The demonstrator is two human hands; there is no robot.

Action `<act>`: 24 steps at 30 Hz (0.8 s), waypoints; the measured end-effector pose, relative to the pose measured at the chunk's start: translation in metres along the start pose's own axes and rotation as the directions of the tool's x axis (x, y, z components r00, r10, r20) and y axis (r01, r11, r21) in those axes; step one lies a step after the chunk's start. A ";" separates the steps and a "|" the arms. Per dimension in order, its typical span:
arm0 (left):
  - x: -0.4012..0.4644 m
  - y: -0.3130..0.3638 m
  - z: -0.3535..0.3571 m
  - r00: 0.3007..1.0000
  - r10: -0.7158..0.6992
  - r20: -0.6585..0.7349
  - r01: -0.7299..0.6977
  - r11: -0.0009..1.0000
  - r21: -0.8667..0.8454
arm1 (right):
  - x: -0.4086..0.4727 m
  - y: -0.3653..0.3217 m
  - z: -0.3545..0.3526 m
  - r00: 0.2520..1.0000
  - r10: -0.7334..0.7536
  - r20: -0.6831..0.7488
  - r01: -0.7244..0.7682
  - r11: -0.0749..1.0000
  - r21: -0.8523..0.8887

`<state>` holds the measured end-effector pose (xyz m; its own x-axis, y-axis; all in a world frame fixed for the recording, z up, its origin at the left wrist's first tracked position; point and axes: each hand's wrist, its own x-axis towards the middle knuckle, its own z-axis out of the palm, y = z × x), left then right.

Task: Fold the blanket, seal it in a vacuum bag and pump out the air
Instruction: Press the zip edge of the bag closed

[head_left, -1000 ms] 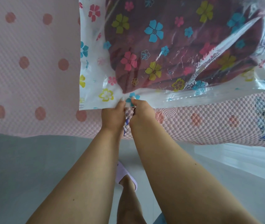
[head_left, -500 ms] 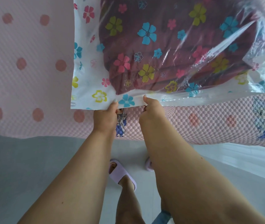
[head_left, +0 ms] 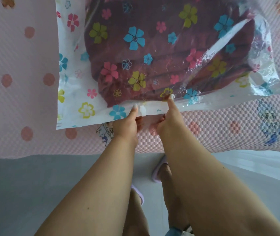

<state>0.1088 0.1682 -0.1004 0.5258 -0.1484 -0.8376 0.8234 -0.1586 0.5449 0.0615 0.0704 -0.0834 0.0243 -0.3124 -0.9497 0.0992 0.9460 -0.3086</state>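
Note:
A clear vacuum bag (head_left: 74, 92) printed with coloured flowers lies on the bed, and a folded dark maroon blanket (head_left: 153, 53) fills it. My left hand (head_left: 125, 123) pinches the bag's near edge, thumb on top. A small white slider clip (head_left: 142, 110) sits on that edge just right of my left thumb. My right hand (head_left: 168, 120) pinches the same edge a short way to the right, thumb pressed on the seal strip. The fingers of both hands are hidden under the bag.
The bag rests on a pink textured mattress cover (head_left: 221, 133) with cartoon prints, beside a pink dotted sheet (head_left: 16, 74). The bed edge runs across the middle of the view. Below it are grey floor tiles (head_left: 33, 184) and my feet in lilac slippers (head_left: 158, 172).
My two hands have moved apart along the bag's near edge, the right one sliding right. The white clip now shows between them. The view has shifted closer.

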 end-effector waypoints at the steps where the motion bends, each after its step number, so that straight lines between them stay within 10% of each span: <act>1: 0.005 0.000 0.001 1.000 0.016 -0.023 -0.016 1.000 0.002 | 0.001 -0.005 -0.001 1.000 -0.030 -0.008 0.030 1.000 0.000; 11: 0.005 -0.006 0.000 0.987 0.076 -0.143 -0.099 0.982 -0.163 | 0.008 -0.011 -0.024 0.986 -0.142 -0.090 0.121 0.971 -0.207; 17: -0.019 -0.027 0.048 0.998 -0.043 0.055 0.055 0.971 -0.231 | 0.029 -0.072 -0.065 0.855 -0.418 -0.308 0.402 0.908 -0.114; 24: -0.011 -0.024 0.090 0.997 -0.035 -0.065 0.019 0.971 -0.239 | 0.050 -0.132 -0.086 0.860 -0.495 -0.122 0.474 0.865 -0.166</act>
<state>0.0639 0.0859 -0.1015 0.5094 -0.0792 -0.8569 0.8602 0.0761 0.5043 -0.0357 -0.0628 -0.0951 -0.1495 -0.7264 -0.6708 -0.0680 0.6844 -0.7260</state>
